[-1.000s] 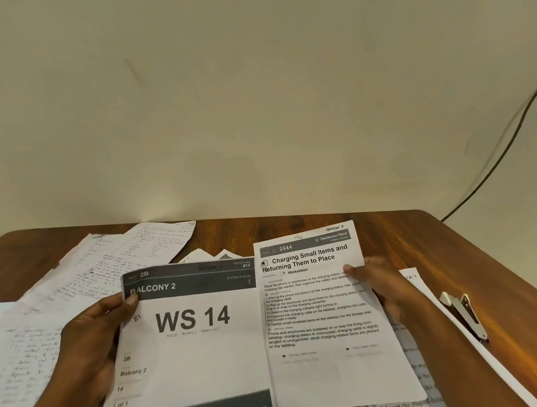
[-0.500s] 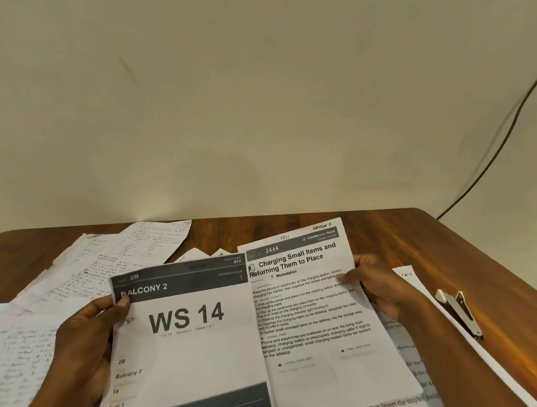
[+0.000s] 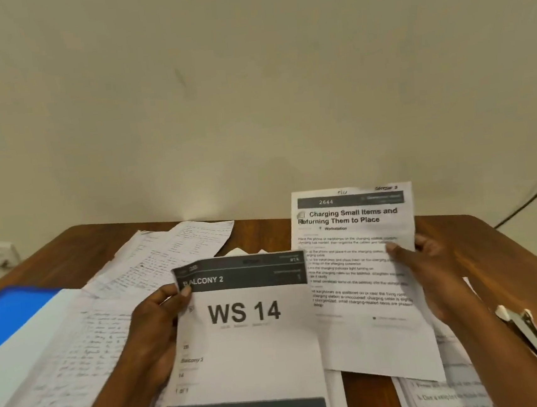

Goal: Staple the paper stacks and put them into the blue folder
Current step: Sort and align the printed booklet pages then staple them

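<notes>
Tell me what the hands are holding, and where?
Left hand pinches the WS 14 sheet at its left edge; right hand grips the Charging sheet at its right edge.

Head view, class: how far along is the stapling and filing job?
Done: nothing visibly stapled or filed. In hand: left hand grips the WS 14 sheet; right hand grips the Charging sheet. Left: the stapler lies untouched; the blue folder waits.
</notes>
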The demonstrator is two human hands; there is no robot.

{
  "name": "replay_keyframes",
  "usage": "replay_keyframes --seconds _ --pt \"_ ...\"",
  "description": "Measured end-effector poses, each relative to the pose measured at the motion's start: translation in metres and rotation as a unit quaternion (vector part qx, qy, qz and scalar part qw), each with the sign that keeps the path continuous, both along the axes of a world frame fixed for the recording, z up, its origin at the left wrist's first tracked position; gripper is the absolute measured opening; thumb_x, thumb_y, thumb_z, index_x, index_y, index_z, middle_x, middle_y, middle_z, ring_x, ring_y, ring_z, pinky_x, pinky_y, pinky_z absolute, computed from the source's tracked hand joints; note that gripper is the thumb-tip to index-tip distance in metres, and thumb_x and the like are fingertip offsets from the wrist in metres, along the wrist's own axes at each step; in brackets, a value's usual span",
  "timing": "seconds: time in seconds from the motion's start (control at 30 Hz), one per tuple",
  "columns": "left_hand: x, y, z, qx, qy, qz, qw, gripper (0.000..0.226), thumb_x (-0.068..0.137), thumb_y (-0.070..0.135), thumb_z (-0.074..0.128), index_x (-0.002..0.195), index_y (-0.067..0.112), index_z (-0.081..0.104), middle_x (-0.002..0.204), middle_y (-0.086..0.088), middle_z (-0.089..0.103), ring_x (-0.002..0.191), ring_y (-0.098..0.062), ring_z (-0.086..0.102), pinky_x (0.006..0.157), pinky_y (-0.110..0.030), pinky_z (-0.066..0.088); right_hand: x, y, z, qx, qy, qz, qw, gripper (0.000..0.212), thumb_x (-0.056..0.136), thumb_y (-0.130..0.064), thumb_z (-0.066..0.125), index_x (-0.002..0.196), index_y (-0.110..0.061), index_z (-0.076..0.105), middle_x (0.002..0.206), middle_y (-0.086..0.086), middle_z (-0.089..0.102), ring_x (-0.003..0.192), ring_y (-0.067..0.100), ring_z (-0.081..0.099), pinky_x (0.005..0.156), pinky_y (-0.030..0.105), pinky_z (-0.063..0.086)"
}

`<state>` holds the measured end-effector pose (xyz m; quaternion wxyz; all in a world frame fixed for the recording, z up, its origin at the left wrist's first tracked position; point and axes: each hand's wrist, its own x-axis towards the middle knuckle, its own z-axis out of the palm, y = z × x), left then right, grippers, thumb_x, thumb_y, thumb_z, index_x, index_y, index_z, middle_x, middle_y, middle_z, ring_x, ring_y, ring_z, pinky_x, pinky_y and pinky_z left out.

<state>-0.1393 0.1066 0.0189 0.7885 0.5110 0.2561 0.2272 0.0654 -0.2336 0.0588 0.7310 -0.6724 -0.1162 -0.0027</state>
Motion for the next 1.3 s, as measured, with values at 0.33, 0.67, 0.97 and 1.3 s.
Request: replay_keyframes --seconds 0.33,0.67,0.97,1.3 --pt "0.0 -0.014 0.01 -0.03 -0.066 -0.033 0.997 0.022 0.098 0.013 0.066 0.118 0.005 0.066 0.114 -0.027 0.076 0.101 -0.05 0.074 0.088 -0.066 0.06 -0.041 0.044 0.016 0.042 0.018 0.071 0.996 0.02 0.095 -0.008 0.068 0.114 -0.005 0.071 0.103 0.015 0.08 0.09 0.033 0.079 0.068 0.038 0.066" --pt "0.004 -0.011 0.004 -0.053 -0.09 -0.023 0.994 0.01 0.099 0.006 0.062 0.101 0.008 0.071 0.105 -0.025 0.078 0.079 -0.035 0.079 0.066 -0.049 0.067 -0.058 0.065 0.009 0.035 0.04 0.108 0.993 0.026 0.095 -0.016 0.07 0.118 -0.007 0.073 0.111 0.012 0.079 0.101 0.034 0.077 0.092 0.053 0.061" --pt "-0.003 -0.016 0.008 -0.111 -0.115 -0.064 0.985 0.006 0.093 0.009 0.067 0.098 0.007 0.07 0.12 -0.029 0.073 0.107 -0.05 0.073 0.082 -0.061 0.063 -0.086 0.088 -0.008 -0.009 0.056 0.156 0.986 0.041 0.08 -0.044 0.071 0.104 -0.012 0.076 0.098 0.011 0.081 0.092 0.033 0.078 0.084 0.049 0.064" --pt "0.002 -0.007 0.0 -0.086 -0.105 0.006 0.991 0.005 0.094 0.006 0.069 0.092 0.007 0.073 0.109 -0.024 0.077 0.091 -0.038 0.079 0.073 -0.049 0.066 -0.095 0.099 -0.026 -0.017 0.135 0.22 0.966 0.033 0.089 -0.037 0.061 0.11 -0.015 0.075 0.107 0.013 0.08 0.093 0.036 0.078 0.083 0.05 0.061"
